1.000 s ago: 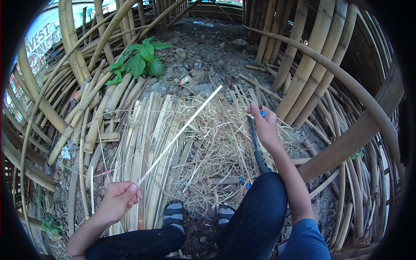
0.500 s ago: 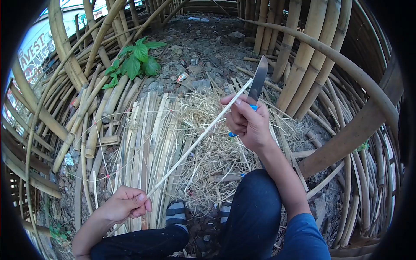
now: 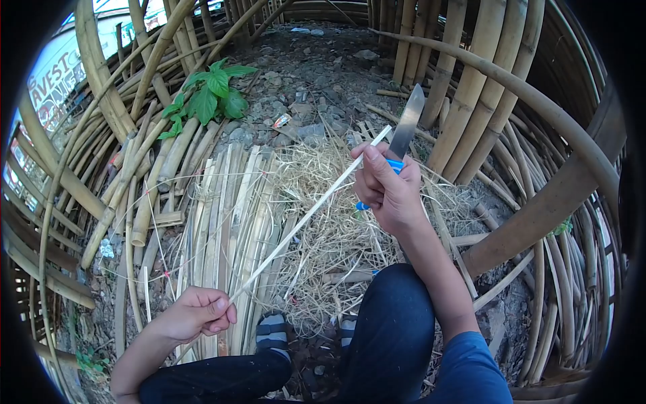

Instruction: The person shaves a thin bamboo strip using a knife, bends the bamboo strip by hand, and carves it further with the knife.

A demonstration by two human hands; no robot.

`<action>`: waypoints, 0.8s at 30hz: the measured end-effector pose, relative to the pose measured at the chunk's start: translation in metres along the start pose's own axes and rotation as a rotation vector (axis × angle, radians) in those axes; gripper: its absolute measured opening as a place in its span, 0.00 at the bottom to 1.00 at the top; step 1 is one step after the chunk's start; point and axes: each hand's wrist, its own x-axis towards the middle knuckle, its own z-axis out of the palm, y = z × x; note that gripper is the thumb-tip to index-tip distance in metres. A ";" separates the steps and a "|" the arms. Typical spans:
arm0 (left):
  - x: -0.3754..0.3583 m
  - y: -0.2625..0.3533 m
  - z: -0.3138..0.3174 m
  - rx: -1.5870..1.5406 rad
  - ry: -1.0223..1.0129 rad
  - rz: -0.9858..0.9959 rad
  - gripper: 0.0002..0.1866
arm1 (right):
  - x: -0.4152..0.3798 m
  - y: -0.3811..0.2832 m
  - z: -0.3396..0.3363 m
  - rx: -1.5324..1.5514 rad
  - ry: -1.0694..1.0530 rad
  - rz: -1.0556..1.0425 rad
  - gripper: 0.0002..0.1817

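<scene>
A thin, pale bamboo strip slants between my two hands, its upper end rising to the right. My left hand is closed around its lower part, beside my left knee. Higher up, my right hand pinches the strip between thumb and forefinger. The same hand keeps its other fingers wrapped round the blue handle of a knife, whose blade points up and away from me. Below the strip lie a heap of curly bamboo shavings and a row of split bamboo slats.
Thick bamboo poles stand at the right, and a large pole slants across there. More poles are piled at the left near a green leafy plant. Stony ground stretches behind the shavings.
The knife blade has tilted slightly to the right. My right thumb has shifted a little on the strip, near its upper end. My left hand is almost unmoved.
</scene>
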 end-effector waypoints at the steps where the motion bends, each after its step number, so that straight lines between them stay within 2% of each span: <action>1: 0.000 0.001 0.001 0.006 0.009 0.005 0.18 | 0.000 -0.001 0.000 0.000 -0.001 0.000 0.15; 8: 0.005 0.000 0.004 0.093 0.035 0.087 0.16 | -0.001 0.000 0.002 -0.137 0.078 -0.040 0.11; 11: 0.005 0.001 -0.002 0.127 -0.042 0.099 0.12 | 0.002 0.001 0.002 -0.155 0.141 -0.067 0.10; 12: 0.004 0.002 -0.001 0.108 -0.013 0.091 0.12 | 0.003 0.003 -0.001 -0.117 0.194 -0.094 0.10; 14: 0.005 0.003 0.005 0.337 0.132 0.224 0.11 | 0.008 0.002 -0.009 -0.051 0.215 -0.159 0.09; 24: -0.006 0.010 0.002 0.725 0.265 0.368 0.10 | 0.013 0.002 -0.042 0.001 0.582 -0.167 0.10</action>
